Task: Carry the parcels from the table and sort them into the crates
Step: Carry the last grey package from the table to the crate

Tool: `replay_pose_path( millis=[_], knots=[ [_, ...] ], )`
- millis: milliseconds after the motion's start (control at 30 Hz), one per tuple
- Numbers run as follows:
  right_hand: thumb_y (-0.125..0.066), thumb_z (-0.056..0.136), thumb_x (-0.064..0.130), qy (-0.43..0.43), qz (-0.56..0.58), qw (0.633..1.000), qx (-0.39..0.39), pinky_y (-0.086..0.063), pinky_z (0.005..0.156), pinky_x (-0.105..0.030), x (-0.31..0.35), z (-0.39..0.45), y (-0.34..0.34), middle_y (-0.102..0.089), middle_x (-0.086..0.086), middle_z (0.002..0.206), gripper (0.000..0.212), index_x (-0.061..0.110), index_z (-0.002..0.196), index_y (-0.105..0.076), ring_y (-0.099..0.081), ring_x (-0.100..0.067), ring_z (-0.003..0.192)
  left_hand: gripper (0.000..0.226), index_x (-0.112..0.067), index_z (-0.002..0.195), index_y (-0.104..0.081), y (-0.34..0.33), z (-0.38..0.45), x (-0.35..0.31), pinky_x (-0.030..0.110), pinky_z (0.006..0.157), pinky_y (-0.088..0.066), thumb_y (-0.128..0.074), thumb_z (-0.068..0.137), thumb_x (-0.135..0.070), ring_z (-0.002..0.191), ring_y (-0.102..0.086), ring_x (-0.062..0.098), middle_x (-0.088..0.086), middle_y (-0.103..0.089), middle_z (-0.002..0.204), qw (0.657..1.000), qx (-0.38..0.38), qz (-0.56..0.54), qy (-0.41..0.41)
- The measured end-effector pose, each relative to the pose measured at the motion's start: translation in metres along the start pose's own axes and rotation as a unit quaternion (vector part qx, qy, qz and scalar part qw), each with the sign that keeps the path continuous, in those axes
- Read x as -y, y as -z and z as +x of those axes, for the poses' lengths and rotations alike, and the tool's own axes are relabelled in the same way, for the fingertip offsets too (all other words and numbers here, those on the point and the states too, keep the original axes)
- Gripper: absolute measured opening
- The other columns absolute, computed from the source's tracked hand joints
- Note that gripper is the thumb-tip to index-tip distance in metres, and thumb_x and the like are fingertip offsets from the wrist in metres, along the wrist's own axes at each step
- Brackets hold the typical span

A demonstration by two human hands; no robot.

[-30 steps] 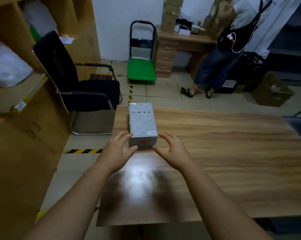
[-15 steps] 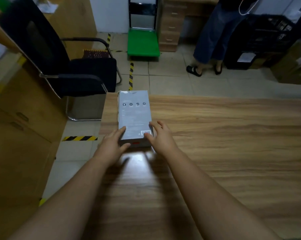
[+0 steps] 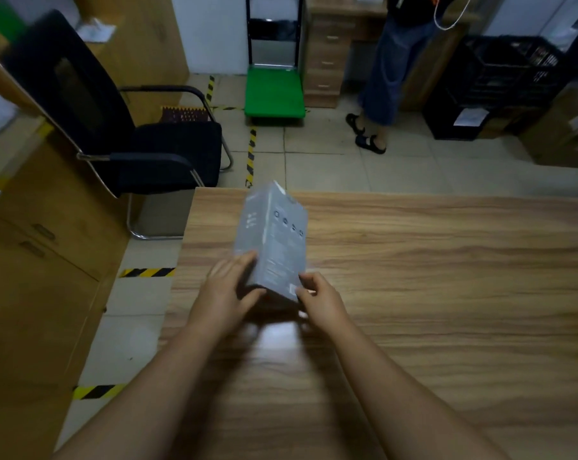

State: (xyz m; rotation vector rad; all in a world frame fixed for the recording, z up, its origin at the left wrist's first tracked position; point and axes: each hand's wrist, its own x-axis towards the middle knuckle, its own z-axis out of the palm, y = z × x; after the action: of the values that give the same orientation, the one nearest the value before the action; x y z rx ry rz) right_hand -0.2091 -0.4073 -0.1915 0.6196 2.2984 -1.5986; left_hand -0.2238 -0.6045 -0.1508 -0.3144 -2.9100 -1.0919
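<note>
Both the left hand (image 3: 226, 288) and right hand (image 3: 319, 295) grip the grey parcel (image 3: 272, 242), tilted off the table (image 3: 447, 293); carrying to the black crates (image 3: 500, 84) remains.

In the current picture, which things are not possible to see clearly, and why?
- Grey parcel, head view: its print is blurred and too small to read; its near end is covered by the left hand and right hand.
- Underside of the parcel: hidden, so I cannot tell whether it touches the table.
- Black crates: dark, contents unclear.
- Other person: cut off by the top edge.
</note>
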Motion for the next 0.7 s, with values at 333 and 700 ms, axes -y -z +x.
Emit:
replay_pose_path(
  millis=[333,700],
  knots=[
    [-0.060,0.096,0.038,0.090,0.009,0.991,-0.101,-0.043,0.098,-0.027,0.023,-0.016,0.024,-0.053,0.000,0.136,0.047,0.020,0.139,-0.053,-0.054,-0.015,0.121,0.072,-0.022,0.141,-0.048,-0.031,-0.011,-0.005,0.025,0.103,-0.035,-0.080,0.077,-0.032,0.130,-0.045,0.014,-0.003,-0.052,0.141,0.990,0.082,-0.094,0.068],
    [-0.061,0.094,0.014,0.068,0.063,0.996,0.006,-0.052,0.092,-0.028,0.009,-0.019,0.005,-0.057,0.006,0.129,0.050,0.026,0.142,-0.051,-0.064,-0.016,0.106,0.048,-0.024,0.129,-0.061,-0.007,-0.031,-0.013,0.028,0.098,-0.041,-0.075,0.083,-0.021,0.114,-0.053,0.014,-0.007,-0.057,0.121,0.997,-0.011,-0.081,0.010]
  ],
)
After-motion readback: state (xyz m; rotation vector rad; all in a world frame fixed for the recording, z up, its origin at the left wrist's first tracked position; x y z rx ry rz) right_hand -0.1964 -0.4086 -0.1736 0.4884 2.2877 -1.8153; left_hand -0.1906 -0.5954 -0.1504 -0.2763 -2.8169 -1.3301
